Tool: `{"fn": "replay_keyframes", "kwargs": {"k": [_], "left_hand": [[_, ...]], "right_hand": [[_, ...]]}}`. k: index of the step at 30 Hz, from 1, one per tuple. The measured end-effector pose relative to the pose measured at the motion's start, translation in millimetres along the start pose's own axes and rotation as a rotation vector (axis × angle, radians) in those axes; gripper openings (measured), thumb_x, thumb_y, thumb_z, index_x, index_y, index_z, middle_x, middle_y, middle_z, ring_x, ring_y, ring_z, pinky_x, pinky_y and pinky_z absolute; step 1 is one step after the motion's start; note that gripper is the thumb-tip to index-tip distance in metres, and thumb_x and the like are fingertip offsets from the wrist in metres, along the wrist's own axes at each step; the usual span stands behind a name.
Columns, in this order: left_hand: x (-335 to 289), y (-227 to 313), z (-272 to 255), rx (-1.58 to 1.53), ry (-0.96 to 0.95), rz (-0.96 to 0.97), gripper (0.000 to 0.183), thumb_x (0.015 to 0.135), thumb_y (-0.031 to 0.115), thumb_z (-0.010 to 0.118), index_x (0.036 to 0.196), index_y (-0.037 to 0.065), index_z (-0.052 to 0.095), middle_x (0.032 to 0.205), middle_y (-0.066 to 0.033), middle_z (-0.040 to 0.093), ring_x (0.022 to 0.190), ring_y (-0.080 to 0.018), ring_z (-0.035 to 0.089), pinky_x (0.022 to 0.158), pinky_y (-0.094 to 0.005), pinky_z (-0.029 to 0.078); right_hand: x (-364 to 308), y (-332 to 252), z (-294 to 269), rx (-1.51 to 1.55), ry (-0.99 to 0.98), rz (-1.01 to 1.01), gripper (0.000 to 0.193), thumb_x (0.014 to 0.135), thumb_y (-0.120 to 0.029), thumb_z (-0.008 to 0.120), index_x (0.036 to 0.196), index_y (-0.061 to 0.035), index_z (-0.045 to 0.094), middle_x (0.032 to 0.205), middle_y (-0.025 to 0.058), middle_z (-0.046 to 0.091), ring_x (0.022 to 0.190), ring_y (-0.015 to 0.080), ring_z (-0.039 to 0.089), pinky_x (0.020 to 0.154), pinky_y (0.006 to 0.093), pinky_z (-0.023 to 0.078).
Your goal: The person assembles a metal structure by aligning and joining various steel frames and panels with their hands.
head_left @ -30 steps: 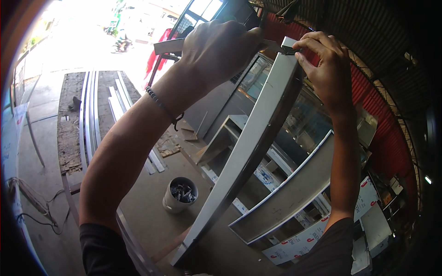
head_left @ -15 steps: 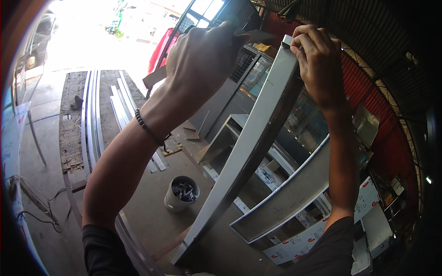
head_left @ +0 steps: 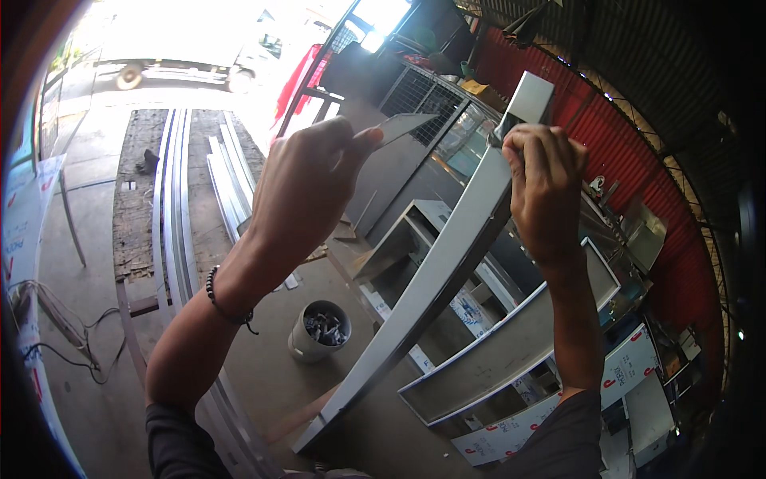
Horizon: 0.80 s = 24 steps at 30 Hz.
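A long white metal profile (head_left: 431,247) slants from the lower middle up to the right, with a notch near its upper end. Beside that notch, my right hand (head_left: 546,180) is closed, thumb and fingertips pinching a small dark metal piece (head_left: 495,137). Whether this piece is loose or part of the profile I cannot tell. To the left, my left hand (head_left: 315,176) is raised and closed around a thin flat grey piece (head_left: 407,126), whose pointed end sticks out past the thumb toward the profile. The rest of that piece is hidden by the hand.
A bucket of scraps (head_left: 319,331) stands on the floor left of the profile. Long metal strips (head_left: 175,207) lie on a worn board (head_left: 136,215). Metal frames (head_left: 495,351) and film-covered panels (head_left: 511,435) lie at right. A wire-mesh cabinet (head_left: 423,104) stands behind.
My left hand has come down and left, away from the profile's top. My right hand has slid lower along the profile, whose end now shows above it. A truck has appeared outside.
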<state>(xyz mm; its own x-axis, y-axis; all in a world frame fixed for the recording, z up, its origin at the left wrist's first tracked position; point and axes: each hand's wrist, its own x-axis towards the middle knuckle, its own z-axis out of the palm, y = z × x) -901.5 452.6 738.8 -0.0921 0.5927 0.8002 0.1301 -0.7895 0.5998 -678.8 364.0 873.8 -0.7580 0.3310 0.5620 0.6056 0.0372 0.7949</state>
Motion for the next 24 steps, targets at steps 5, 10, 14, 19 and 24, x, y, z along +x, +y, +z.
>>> {"fn": "replay_keyframes", "kwargs": {"k": [5,10,14,19,24], "left_hand": [[-19.9,-12.1,0.8,-0.074,-0.099,-0.104,0.050,0.104,0.040,0.062,0.075,-0.001,0.061,0.063,-0.0013,0.053,0.059,-0.0084,0.044,0.056,-0.0293,0.037],[-45.2,-11.3,-4.0,-0.359,-0.305,-0.331,0.052,0.097,0.050,0.070,0.073,0.005,0.061,0.060,0.0033,0.053,0.053,-0.0029,0.043,0.048,-0.0233,0.029],[-72.5,-10.8,0.6,-0.454,-0.411,-0.482,0.044,0.095,0.042,0.075,0.085,0.001,0.066,0.065,-0.0003,0.062,0.060,-0.0011,0.050,0.052,-0.0206,0.034],[-109.8,-23.2,22.7,-0.510,-0.457,-0.573,0.034,0.099,0.029,0.072,0.093,-0.004,0.066,0.072,-0.0020,0.065,0.069,-0.0033,0.054,0.057,-0.0233,0.041],[-82.6,-6.6,38.3,-0.320,-0.378,-0.318,0.036,0.099,0.033,0.072,0.095,-0.003,0.066,0.071,-0.0058,0.067,0.064,-0.0058,0.055,0.056,-0.0267,0.042]], "right_hand": [[-24.3,-39.3,-4.7,0.060,0.009,0.069,0.003,0.099,-0.010,0.064,0.100,-0.0086,0.061,0.103,0.0032,0.065,0.097,0.0222,0.061,0.092,0.0405,0.038],[-58.0,-81.2,-1.3,0.174,-0.051,0.091,0.013,0.094,-0.009,0.069,0.104,-0.0066,0.063,0.104,0.0036,0.066,0.100,0.0203,0.062,0.092,0.0407,0.036],[-87.1,-109.9,-7.7,0.284,-0.093,0.163,0.012,0.093,-0.008,0.071,0.103,-0.0062,0.064,0.104,0.0033,0.066,0.096,0.0197,0.063,0.090,0.0400,0.036],[-117.9,-141.7,-13.3,0.420,-0.151,0.220,0.011,0.093,-0.007,0.071,0.102,-0.0054,0.064,0.105,0.0033,0.066,0.094,0.0192,0.064,0.089,0.0379,0.036],[-126.2,-144.1,-25.4,0.465,-0.118,0.264,0.010,0.093,-0.006,0.070,0.101,-0.0051,0.064,0.104,0.0028,0.068,0.093,0.0186,0.063,0.089,0.0374,0.036]]}}
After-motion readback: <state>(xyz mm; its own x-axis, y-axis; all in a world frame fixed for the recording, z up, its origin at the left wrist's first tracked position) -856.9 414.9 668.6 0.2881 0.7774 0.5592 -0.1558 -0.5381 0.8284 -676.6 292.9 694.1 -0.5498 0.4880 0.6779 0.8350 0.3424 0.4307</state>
